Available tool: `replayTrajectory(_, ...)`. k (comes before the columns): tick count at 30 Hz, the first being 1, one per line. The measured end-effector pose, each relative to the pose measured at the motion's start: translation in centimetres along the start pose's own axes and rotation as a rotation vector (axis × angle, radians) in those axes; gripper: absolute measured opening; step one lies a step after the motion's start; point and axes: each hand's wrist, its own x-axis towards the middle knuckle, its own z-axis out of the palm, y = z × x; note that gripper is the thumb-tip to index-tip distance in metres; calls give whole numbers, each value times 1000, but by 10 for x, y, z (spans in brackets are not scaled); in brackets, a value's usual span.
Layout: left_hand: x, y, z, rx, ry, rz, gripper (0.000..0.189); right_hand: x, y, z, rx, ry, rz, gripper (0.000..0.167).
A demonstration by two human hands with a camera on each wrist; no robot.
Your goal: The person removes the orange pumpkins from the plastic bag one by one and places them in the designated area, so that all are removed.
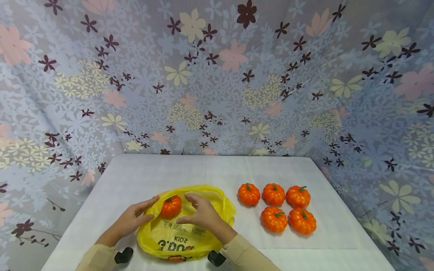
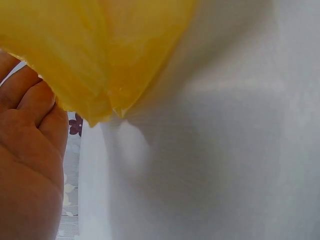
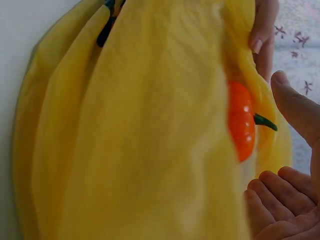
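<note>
A yellow plastic bag [image 1: 184,237] with dark printing lies with its mouth spread wide. An orange toy pumpkin [image 1: 172,207] with a green stem is inside, by the left wall. My left hand [image 1: 130,220] is at the bag's left rim, thumb and fingers apart and their tips against the plastic. In the left wrist view, the bag's edge [image 2: 75,80] hides those fingertips. Over the bag's mouth, my right hand [image 1: 203,216] holds nothing, its thumb and fingers spread apart. The right wrist view shows the pumpkin [image 3: 241,122] partly behind the bag's wall.
Several more orange toy pumpkins [image 1: 274,219] stand in two rows right of the bag, on the white tabletop [image 1: 169,169]. A flowered cloth [image 1: 217,94] rises behind the table and along both sides.
</note>
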Motion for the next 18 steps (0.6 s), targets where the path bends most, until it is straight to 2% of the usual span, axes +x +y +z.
replayTrajectory(7, -1, -2, -1, 19, 0, 14, 58, 10, 3, 14, -44, 0, 26, 88)
replayTrajectory(14, -2, -4, 0, 19, 3, 21, 58, 17, 3, 26, -88, 17, 4, 88)
replayTrajectory(18, -2, -4, -1, 8, 5, 18, 58, 22, 4, 29, -167, 44, 23, 90)
